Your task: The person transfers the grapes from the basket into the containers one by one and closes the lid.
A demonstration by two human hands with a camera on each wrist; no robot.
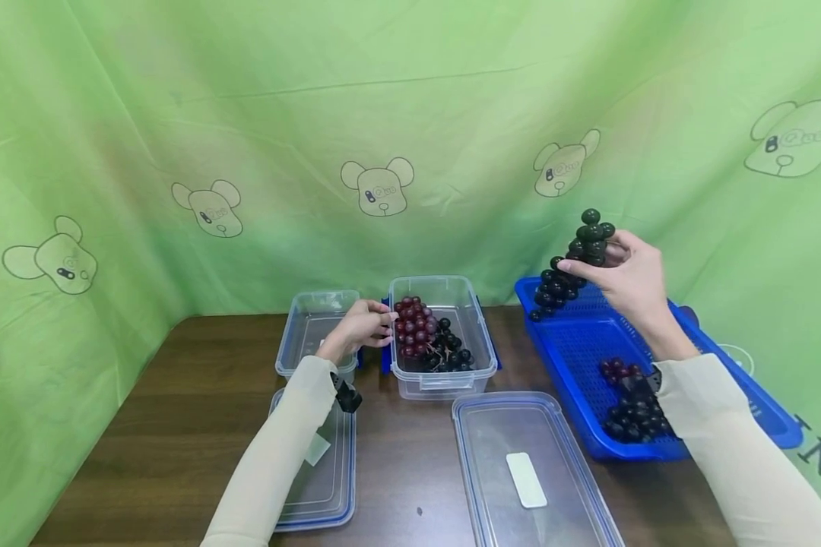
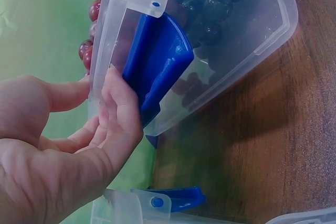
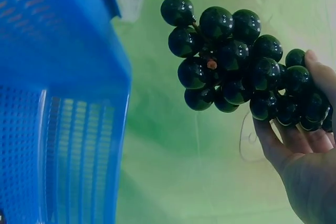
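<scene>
In the head view my right hand (image 1: 629, 277) holds a bunch of dark grapes (image 1: 561, 285) up above the far end of a blue basket (image 1: 588, 327). The right wrist view shows the thumb and fingers around one end of that bunch. My left hand (image 1: 362, 330) grips the left rim of a clear plastic container (image 1: 479, 334). Up close in the left wrist view, its fingers lie outside the wall beside a blue latch (image 2: 160, 59), with the thumb at the rim. Inside that container are a bunch of red grapes (image 1: 413, 327) and a bunch of black grapes (image 1: 451, 353).
A second clear container (image 1: 290, 334) stands to the left, partly behind my left forearm. Two clear lids lie in front, a left lid (image 1: 328, 486) and a right lid (image 1: 486, 456). More dark grapes (image 1: 632, 418) lie in the basket. A green patterned cloth (image 1: 451, 114) hangs behind.
</scene>
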